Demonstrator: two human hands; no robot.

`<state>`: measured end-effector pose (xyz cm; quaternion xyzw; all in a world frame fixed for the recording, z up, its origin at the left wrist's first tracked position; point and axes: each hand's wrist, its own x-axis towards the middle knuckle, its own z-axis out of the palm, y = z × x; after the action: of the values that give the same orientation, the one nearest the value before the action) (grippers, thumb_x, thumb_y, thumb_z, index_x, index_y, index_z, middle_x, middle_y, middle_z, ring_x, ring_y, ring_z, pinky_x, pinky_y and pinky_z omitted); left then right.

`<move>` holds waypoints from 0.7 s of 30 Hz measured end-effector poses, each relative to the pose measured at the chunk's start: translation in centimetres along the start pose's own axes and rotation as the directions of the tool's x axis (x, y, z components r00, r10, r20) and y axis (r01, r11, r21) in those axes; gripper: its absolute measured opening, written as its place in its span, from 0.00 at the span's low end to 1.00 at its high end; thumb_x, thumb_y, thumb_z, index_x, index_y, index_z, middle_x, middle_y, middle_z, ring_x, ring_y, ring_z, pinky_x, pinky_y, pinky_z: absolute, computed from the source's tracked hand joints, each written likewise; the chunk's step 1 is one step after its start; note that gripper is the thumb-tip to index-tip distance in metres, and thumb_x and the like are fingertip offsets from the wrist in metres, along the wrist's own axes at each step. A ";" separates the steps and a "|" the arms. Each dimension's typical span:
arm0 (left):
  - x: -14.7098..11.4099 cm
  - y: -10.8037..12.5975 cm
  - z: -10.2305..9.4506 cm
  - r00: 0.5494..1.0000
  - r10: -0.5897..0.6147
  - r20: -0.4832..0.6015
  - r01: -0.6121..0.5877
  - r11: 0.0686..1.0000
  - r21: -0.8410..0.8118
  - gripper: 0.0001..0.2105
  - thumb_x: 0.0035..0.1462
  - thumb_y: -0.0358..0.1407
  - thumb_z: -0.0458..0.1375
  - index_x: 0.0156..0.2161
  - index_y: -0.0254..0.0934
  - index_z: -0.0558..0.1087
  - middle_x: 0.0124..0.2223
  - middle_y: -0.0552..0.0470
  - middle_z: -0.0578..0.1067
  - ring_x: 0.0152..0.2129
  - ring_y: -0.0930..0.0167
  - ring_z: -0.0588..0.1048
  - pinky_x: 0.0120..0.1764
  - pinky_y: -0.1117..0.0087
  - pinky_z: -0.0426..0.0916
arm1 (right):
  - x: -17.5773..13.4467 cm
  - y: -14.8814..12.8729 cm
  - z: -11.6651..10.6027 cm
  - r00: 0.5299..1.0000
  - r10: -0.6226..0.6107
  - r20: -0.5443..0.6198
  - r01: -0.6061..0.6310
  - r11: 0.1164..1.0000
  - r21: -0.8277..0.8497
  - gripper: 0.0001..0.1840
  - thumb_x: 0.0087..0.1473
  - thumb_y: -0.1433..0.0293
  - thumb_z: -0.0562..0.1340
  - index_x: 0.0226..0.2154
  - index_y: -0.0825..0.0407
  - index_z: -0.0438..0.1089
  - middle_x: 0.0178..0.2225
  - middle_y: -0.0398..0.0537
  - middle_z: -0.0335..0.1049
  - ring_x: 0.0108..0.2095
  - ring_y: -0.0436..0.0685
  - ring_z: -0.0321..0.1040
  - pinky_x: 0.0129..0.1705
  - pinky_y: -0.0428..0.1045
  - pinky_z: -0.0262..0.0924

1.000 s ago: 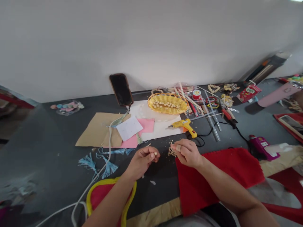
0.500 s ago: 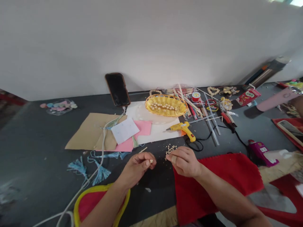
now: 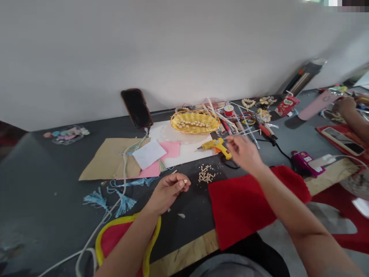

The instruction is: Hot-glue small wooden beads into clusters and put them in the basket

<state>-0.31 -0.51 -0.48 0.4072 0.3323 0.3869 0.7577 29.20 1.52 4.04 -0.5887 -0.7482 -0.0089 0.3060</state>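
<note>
In the head view my left hand (image 3: 172, 190) is closed in a pinch on a small pale wooden bead piece (image 3: 185, 181), held just above the dark table. My right hand (image 3: 243, 151) is slightly blurred, fingers partly spread and nothing visible in them. It hovers beside the handle of a yellow hot glue gun (image 3: 215, 145), which lies with its nozzle to the left; I cannot tell whether they touch. Between my hands is a loose pile of small wooden beads (image 3: 206, 174). Behind, a yellow woven basket (image 3: 195, 122) holds more bead pieces.
A red cloth (image 3: 239, 204) lies under my right forearm. Blue tassels (image 3: 123, 206), a white cable (image 3: 118, 198) and brown paper (image 3: 100, 159) are on the left. A phone (image 3: 137, 108) leans on the wall. At far right, another person's hand (image 3: 346, 105) is near a pink bottle (image 3: 317, 104).
My right hand has left the bead pile and moved up and right to the glue gun. My left hand keeps its bead piece. The view has shifted slightly right.
</note>
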 end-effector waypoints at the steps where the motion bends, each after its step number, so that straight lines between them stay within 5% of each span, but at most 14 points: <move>1: 0.0 0.0 0.0 1.000 0.001 -0.001 -0.001 1.000 0.003 0.08 0.46 0.37 0.68 0.28 0.34 0.77 0.29 0.51 0.74 0.24 0.75 0.69 0.29 0.73 0.63 | 0.6 1.9 -0.8 0.989 0.141 0.049 -0.133 0.981 -0.139 0.12 0.59 0.70 0.56 0.45 0.55 0.67 0.43 0.58 0.72 0.46 0.62 0.69 0.49 0.57 0.62; 3: 0.1 0.0 0.1 1.000 0.001 -0.010 -0.001 1.000 0.007 0.08 0.46 0.37 0.68 0.28 0.34 0.77 0.29 0.51 0.75 0.24 0.75 0.69 0.29 0.73 0.63 | 1.4 5.4 -1.8 0.897 0.408 0.170 -0.306 0.851 -0.426 0.19 0.58 0.65 0.58 0.49 0.60 0.63 0.47 0.63 0.70 0.52 0.67 0.64 0.55 0.60 0.55; 7: 0.2 0.2 0.3 1.000 -0.020 -0.023 0.021 0.999 0.041 0.09 0.45 0.38 0.69 0.28 0.33 0.78 0.28 0.51 0.75 0.23 0.75 0.70 0.28 0.74 0.63 | 1.9 9.6 -1.6 0.809 0.543 0.226 -0.377 0.774 -0.508 0.25 0.53 0.59 0.62 0.44 0.64 0.65 0.42 0.68 0.72 0.48 0.71 0.67 0.51 0.59 0.56; 14: 0.2 0.2 0.1 0.999 -0.017 -0.032 0.018 0.999 0.048 0.09 0.44 0.38 0.69 0.28 0.33 0.78 0.29 0.51 0.76 0.23 0.76 0.70 0.29 0.76 0.63 | 2.8 11.9 -0.2 0.733 0.655 0.183 -0.501 0.702 -0.506 0.16 0.53 0.73 0.58 0.45 0.63 0.64 0.42 0.67 0.72 0.45 0.66 0.71 0.44 0.53 0.61; 21: 0.3 0.0 -0.2 1.000 -0.009 0.007 0.009 0.999 0.054 0.08 0.47 0.38 0.68 0.29 0.34 0.78 0.29 0.52 0.75 0.24 0.76 0.70 0.30 0.76 0.63 | 2.9 15.3 -2.7 0.743 0.668 0.021 -0.589 0.670 -0.452 0.16 0.60 0.70 0.50 0.45 0.59 0.65 0.45 0.66 0.71 0.45 0.67 0.70 0.42 0.54 0.61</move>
<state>-0.29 -0.19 -0.64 0.4273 0.3417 0.3728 0.7494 43.56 7.77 2.28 -0.8600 -0.5029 -0.0073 0.0862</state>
